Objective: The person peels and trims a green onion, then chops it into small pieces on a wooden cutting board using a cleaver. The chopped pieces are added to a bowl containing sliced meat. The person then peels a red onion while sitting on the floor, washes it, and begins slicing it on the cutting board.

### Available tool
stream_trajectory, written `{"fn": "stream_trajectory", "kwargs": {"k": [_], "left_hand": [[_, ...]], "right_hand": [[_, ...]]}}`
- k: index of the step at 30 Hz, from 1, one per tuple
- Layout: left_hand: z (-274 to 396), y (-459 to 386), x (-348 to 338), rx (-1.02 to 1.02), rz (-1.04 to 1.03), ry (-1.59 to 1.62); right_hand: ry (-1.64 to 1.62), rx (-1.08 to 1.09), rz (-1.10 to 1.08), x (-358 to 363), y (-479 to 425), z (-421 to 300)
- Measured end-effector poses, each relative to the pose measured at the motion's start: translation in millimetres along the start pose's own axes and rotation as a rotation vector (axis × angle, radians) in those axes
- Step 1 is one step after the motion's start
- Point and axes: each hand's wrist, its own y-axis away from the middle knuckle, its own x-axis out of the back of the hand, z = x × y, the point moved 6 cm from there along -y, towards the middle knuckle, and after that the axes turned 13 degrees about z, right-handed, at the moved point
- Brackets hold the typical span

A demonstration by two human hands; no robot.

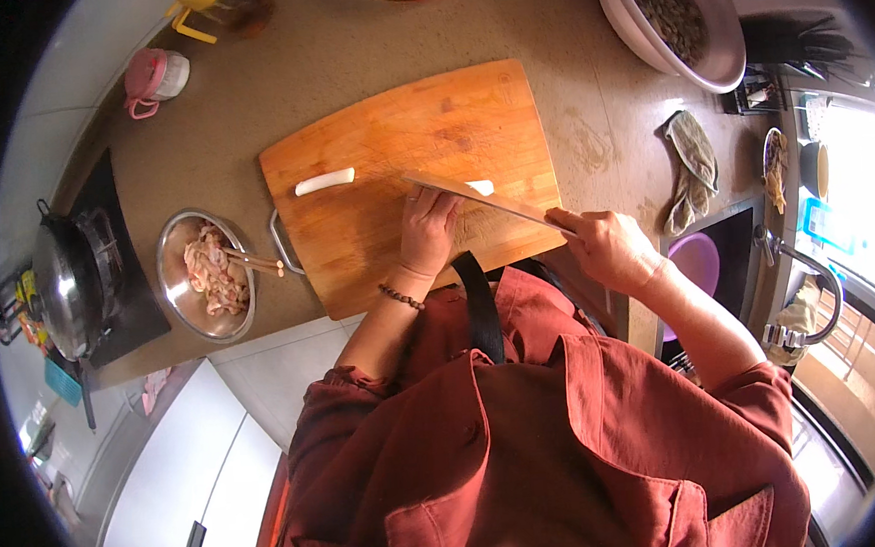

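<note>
My right hand (605, 248) grips the handle end of a kitchen knife (489, 201), its blade slanting up and left over a wooden cutting board (398, 125). My left hand (428, 225) is on the board with bent fingers close against the blade; whether anything lies under them is hidden. Just beyond the blade shows a short white vegetable piece (480, 187), perhaps scallion or leek, partly covered by the knife. A longer white stalk piece (324, 181) lies apart on the board's left part.
Left of the board stands a metal bowl (172, 290) of raw meat pieces (215, 268) with chopsticks (256, 262). A wok (66, 289) is on the stove. A large basin (637, 36), a cloth (691, 175) and the sink faucet (821, 272) are to the right. A pink-lidded jar (170, 74) stands farther back.
</note>
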Motion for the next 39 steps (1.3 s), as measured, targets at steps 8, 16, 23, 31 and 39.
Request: {"fn": "stream_trajectory", "kwargs": {"k": [8, 16, 23, 31, 39], "left_hand": [[-5.5, 7.4, -1.4, -0.004, 0.017, 0.022], [-9.1, 8.6, 2.0, 0.072, 0.03, 0.072], [-7.0, 9.3, 2.6, 0.033, 0.047, 0.093], [-16.8, 9.8, 19.3, 0.111, 0.084, 0.022], [-22.8, 12.9, 18.4, 0.168, 0.095, 0.073]], "right_hand": [[0.084, -0.063, -0.125, -8.2, -18.2, 4.0], [-0.016, -0.016, 0.002, -16.6, -14.9, 15.3], [0.013, -0.073, -0.139, -25.6, -13.1, 8.1], [-0.025, -0.024, -0.007, -40.1, -21.1, 6.0], [0.033, -0.003, -0.086, -13.2, -6.4, -5.5]]}}
